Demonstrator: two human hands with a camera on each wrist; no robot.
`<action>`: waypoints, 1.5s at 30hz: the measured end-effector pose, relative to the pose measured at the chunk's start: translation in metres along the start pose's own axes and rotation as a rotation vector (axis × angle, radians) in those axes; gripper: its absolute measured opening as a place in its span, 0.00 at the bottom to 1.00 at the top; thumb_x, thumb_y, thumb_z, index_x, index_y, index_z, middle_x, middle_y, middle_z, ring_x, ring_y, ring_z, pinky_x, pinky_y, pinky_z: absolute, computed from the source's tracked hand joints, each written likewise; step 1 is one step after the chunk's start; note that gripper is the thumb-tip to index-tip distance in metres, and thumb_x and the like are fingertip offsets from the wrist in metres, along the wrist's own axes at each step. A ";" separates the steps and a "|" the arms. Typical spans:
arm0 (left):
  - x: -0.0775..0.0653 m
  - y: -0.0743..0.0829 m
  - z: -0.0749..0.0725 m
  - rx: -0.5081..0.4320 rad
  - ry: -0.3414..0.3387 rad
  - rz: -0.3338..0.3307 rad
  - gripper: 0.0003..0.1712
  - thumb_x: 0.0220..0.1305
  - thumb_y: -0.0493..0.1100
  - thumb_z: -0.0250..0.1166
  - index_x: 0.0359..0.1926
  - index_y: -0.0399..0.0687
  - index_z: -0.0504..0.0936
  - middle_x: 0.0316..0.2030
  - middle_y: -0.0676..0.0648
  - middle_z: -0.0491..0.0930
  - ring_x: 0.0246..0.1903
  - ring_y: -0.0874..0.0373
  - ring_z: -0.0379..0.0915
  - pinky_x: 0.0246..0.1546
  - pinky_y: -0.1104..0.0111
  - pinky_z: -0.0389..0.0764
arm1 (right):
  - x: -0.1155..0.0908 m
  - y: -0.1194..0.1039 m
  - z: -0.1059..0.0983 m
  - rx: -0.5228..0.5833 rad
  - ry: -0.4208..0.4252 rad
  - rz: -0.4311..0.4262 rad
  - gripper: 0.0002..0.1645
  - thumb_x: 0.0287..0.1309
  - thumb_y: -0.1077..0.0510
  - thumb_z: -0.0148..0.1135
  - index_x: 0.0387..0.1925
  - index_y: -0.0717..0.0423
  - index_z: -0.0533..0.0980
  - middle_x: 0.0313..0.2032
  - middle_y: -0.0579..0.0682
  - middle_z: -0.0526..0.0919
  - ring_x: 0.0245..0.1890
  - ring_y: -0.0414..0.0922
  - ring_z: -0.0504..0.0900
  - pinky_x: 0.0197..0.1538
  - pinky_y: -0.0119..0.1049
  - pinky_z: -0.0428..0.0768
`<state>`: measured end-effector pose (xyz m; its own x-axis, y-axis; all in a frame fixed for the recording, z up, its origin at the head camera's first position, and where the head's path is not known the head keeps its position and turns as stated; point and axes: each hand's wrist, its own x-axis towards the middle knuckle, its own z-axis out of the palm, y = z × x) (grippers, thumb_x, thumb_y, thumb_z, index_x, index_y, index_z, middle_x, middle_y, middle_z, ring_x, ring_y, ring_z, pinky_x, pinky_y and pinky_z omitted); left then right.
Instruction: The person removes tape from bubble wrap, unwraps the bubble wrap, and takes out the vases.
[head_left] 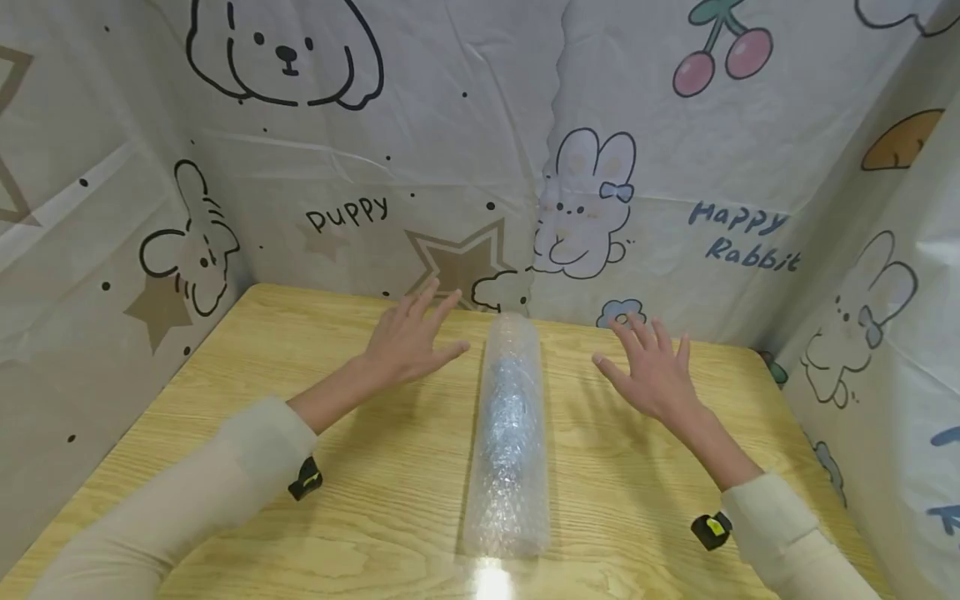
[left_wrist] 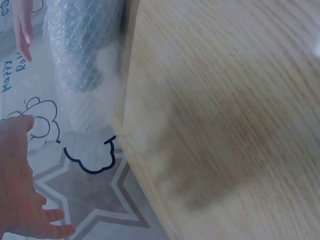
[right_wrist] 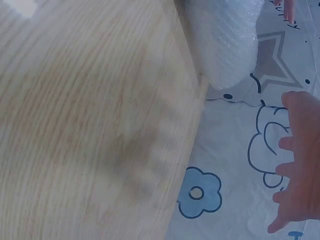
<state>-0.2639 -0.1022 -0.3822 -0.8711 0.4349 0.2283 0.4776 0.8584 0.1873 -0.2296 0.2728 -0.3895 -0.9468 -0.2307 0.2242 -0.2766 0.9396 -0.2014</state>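
Observation:
A long roll of bubble wrap (head_left: 506, 450) lies on the wooden table, its length running from near the front toward the back edge. Something bluish shows through its clear layers. To its left my left hand (head_left: 408, 337) hovers over the table with fingers spread, the thumb pointing at the roll. My right hand (head_left: 652, 371) hovers on the other side, fingers also spread and apart from the wrap. Both wrist views show the roll's far end, as bubble wrap (left_wrist: 85, 45) on the left and bubble wrap (right_wrist: 225, 40) on the right. Neither hand holds anything.
The light wood table (head_left: 615, 517) ends at a printed cloth (head_left: 450, 150) that hangs behind it and along both sides. Small black devices sit at the wrists, a left one (head_left: 306, 480) and a right one (head_left: 711, 531). Light glares off the table's front.

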 end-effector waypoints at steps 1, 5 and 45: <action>-0.001 0.001 0.001 -0.001 0.002 0.005 0.47 0.69 0.68 0.55 0.79 0.51 0.53 0.77 0.34 0.44 0.69 0.32 0.54 0.58 0.37 0.69 | -0.001 0.000 0.000 0.001 -0.003 -0.002 0.42 0.70 0.34 0.51 0.75 0.52 0.60 0.75 0.63 0.54 0.73 0.69 0.45 0.64 0.78 0.35; -0.003 0.005 0.005 0.007 -0.001 0.015 0.47 0.69 0.68 0.54 0.79 0.52 0.52 0.76 0.34 0.47 0.68 0.33 0.56 0.58 0.40 0.70 | -0.005 -0.002 0.002 0.006 -0.010 -0.008 0.42 0.69 0.34 0.51 0.74 0.52 0.60 0.74 0.63 0.55 0.72 0.71 0.46 0.63 0.79 0.38; -0.042 0.051 0.027 -0.067 -0.074 0.215 0.47 0.70 0.67 0.55 0.78 0.46 0.54 0.75 0.35 0.50 0.68 0.37 0.60 0.65 0.45 0.66 | -0.029 -0.047 0.016 0.024 -0.023 -0.105 0.41 0.68 0.34 0.53 0.73 0.53 0.64 0.74 0.58 0.60 0.73 0.66 0.51 0.65 0.76 0.43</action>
<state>-0.2063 -0.0696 -0.4080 -0.7535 0.6265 0.1994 0.6573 0.7251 0.2055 -0.1917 0.2311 -0.4012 -0.9159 -0.3332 0.2237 -0.3778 0.9039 -0.2005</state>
